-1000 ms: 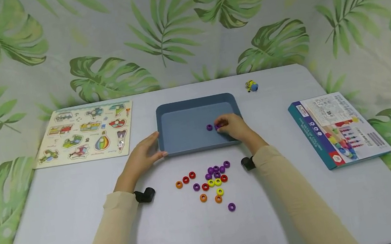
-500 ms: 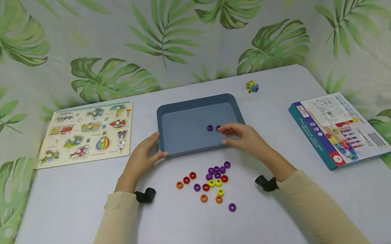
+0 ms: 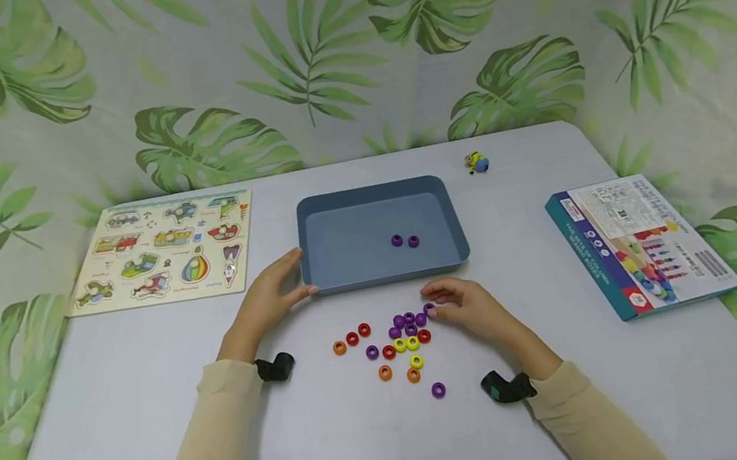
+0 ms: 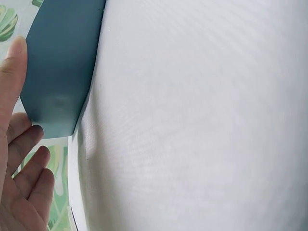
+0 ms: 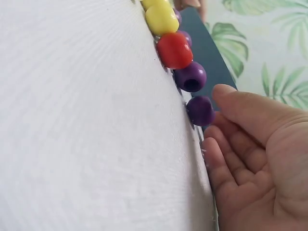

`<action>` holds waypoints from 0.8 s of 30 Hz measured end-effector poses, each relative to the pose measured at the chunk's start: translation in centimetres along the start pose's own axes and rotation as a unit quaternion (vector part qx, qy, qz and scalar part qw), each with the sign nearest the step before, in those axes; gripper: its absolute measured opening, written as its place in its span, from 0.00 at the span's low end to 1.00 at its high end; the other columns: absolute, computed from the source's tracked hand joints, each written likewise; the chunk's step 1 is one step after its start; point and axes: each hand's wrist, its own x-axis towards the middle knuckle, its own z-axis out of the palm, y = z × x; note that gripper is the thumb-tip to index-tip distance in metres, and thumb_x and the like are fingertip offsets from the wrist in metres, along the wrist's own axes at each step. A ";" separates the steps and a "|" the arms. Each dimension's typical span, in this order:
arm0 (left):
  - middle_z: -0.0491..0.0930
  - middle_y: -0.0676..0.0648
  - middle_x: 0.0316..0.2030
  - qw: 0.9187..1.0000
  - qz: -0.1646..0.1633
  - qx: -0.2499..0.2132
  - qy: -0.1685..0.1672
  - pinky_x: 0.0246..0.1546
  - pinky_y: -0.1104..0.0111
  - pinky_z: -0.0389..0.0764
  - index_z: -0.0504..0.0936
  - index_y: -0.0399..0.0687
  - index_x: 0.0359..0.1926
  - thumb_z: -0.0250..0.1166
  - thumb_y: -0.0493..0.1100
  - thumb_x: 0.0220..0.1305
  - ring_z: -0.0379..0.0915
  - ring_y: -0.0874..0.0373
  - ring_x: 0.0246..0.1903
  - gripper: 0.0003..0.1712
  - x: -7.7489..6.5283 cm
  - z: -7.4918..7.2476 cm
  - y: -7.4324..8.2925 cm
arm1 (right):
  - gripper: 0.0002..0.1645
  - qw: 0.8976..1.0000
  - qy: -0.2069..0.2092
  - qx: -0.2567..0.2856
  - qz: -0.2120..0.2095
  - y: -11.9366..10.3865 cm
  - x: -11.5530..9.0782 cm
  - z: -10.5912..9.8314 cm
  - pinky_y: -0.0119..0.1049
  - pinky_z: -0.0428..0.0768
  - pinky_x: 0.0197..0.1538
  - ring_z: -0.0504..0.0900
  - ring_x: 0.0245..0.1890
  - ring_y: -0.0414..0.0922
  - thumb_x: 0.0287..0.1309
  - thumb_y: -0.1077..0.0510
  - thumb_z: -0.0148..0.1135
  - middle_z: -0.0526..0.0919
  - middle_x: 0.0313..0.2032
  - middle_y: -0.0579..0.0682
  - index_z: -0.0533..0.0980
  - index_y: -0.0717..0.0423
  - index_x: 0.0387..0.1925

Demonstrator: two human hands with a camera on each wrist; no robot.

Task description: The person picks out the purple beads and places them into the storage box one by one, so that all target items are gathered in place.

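My left hand (image 3: pixel 272 298) rests at the near left corner of a blue-grey tray (image 3: pixel 346 274), its thumb and fingers touching the walls. In the left wrist view, the tray's outer wall (image 4: pixel 62 72) is by the relaxed fingers. Two purple beads (image 3: pixel 405 241) lie inside the tray. My right hand (image 3: pixel 467 306) is just in front of the tray, thumb and fingers apart around a purple bead (image 5: pixel 200 110) at the edge of the bead group. More purple beads (image 3: pixel 399 321) lie beside it, with yellow beads (image 3: pixel 406 344), red beads (image 3: pixel 389 352) and orange beads (image 3: pixel 385 373) scattered nearby.
A wooden picture puzzle board (image 3: pixel 162 251) lies at the left. A boxed toy set (image 3: pixel 646 242) is on the right of the white table (image 3: pixel 343 453). Behind the tray's right corner stands a small yellow and blue figurine (image 3: pixel 476 162).
My right hand let go of a purple bead in the tray, leaving two there, then drew back over the near edge to the loose beads. The left hand stays at the tray corner.
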 end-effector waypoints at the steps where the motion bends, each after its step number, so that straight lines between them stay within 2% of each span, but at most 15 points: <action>1: 0.54 0.52 0.59 1.000 -0.002 -0.001 -0.001 0.57 0.64 0.51 0.56 0.49 0.60 0.55 0.65 0.41 0.48 0.57 0.57 0.46 0.0 0.0 0.0 | 0.18 1.000 0.003 -0.010 0.001 0.1 -0.1 0.1 0.33 0.72 0.45 0.72 0.40 0.41 0.44 0.58 0.60 0.74 0.41 0.46 0.72 0.53 0.41; 10: 0.54 0.51 0.59 1.000 -0.007 0.001 -0.002 0.57 0.64 0.51 0.55 0.49 0.60 0.55 0.66 0.41 0.48 0.56 0.57 0.46 0.0 0.0 0.0 | 0.14 0.997 0.000 -0.074 -0.005 0.1 -0.3 0.2 0.35 0.72 0.42 0.72 0.35 0.39 0.44 0.58 0.60 0.76 0.38 0.41 0.75 0.47 0.38; 12: 0.54 0.50 0.58 1.000 -0.005 0.000 -0.001 0.57 0.64 0.51 0.55 0.49 0.60 0.55 0.65 0.41 0.48 0.56 0.57 0.46 0.0 0.0 0.0 | 0.13 0.996 0.001 -0.086 -0.005 0.1 -0.3 0.2 0.33 0.73 0.41 0.72 0.34 0.37 0.44 0.57 0.60 0.76 0.36 0.39 0.75 0.46 0.37; 17: 0.54 0.50 0.59 1.000 -0.004 -0.001 0.000 0.57 0.63 0.51 0.55 0.49 0.60 0.55 0.65 0.41 0.48 0.55 0.57 0.46 0.0 -0.1 0.0 | 0.13 0.997 0.035 -0.067 -0.015 -0.4 -0.2 -0.1 0.29 0.75 0.36 0.73 0.31 0.36 0.43 0.54 0.61 0.76 0.32 0.39 0.75 0.47 0.36; 20: 0.54 0.51 0.59 1.000 -0.005 -0.002 -0.001 0.57 0.64 0.51 0.55 0.50 0.60 0.55 0.65 0.41 0.48 0.56 0.57 0.46 0.0 -0.1 0.1 | 0.13 0.996 0.061 -0.029 -0.052 -1.7 0.1 -0.9 0.29 0.75 0.35 0.74 0.31 0.39 0.44 0.56 0.60 0.76 0.32 0.44 0.74 0.53 0.36; 24: 0.54 0.51 0.59 1.000 -0.006 -0.003 0.001 0.57 0.64 0.51 0.55 0.50 0.60 0.55 0.65 0.41 0.48 0.56 0.57 0.46 -0.1 0.0 0.0 | 0.13 0.991 0.069 -0.008 -0.116 -4.0 1.1 -2.4 0.32 0.75 0.36 0.74 0.33 0.45 0.46 0.63 0.57 0.75 0.33 0.54 0.72 0.64 0.37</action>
